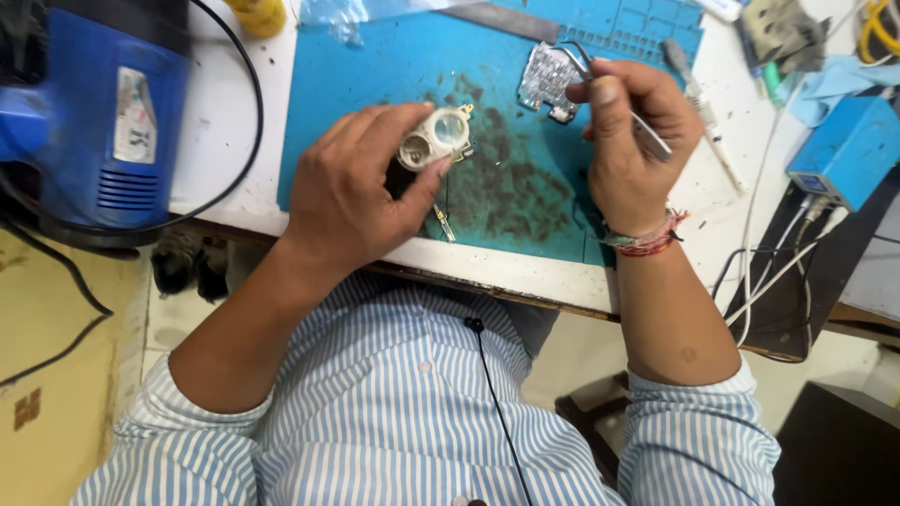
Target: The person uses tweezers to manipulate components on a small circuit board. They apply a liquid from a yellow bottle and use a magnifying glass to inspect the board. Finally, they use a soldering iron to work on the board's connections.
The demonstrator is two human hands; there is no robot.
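The left hand [352, 192] pinches a small pale metal camera-lens frame [437, 138] steady on the blue mat [525, 201]; beside it the right hand [633, 141] grips thin steel tweezers [647, 126], tips aimed leftward.

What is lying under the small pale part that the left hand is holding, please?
Under the small pale part lies the stained blue work mat. The left hand grips it, and its fingers hide the part's underside.

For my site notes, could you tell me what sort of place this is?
Probably a small electronics repair bench: a stained teal work mat, a bare circuit board, tweezers in the right hand, and a blue hot-air tool.
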